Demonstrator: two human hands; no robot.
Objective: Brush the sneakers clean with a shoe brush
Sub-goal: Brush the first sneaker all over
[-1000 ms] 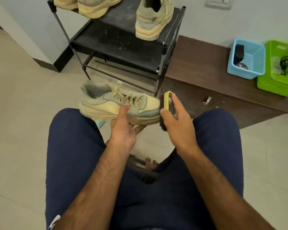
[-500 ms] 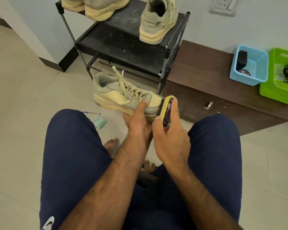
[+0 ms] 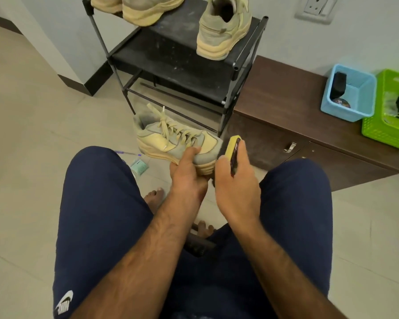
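A beige and grey sneaker (image 3: pixel 171 137) with tan laces hangs above my knees, toe pointing right. My left hand (image 3: pixel 187 173) grips it from below near the toe, thumb lying over the upper. My right hand (image 3: pixel 236 180) holds a yellow-backed shoe brush (image 3: pixel 232 147) upright against the toe end of the sneaker. The bristles are hidden behind the brush body and my fingers. A second matching sneaker (image 3: pixel 221 28) stands on the black shoe rack (image 3: pixel 175 58), heel toward me, and another sneaker (image 3: pixel 148 8) sits at the rack's back left.
A low brown cabinet (image 3: pixel 309 125) runs to the right of the rack, carrying a blue basket (image 3: pixel 349 93) and a green basket (image 3: pixel 392 111). On the tiled floor by my left knee lie a pen (image 3: pixel 128 153) and a small teal packet (image 3: pixel 139 166). My bare feet rest below.
The sneaker has swung from level to heel-up and shifted right. The brush has come in against its toe, and my right hand has slid lower along the brush.
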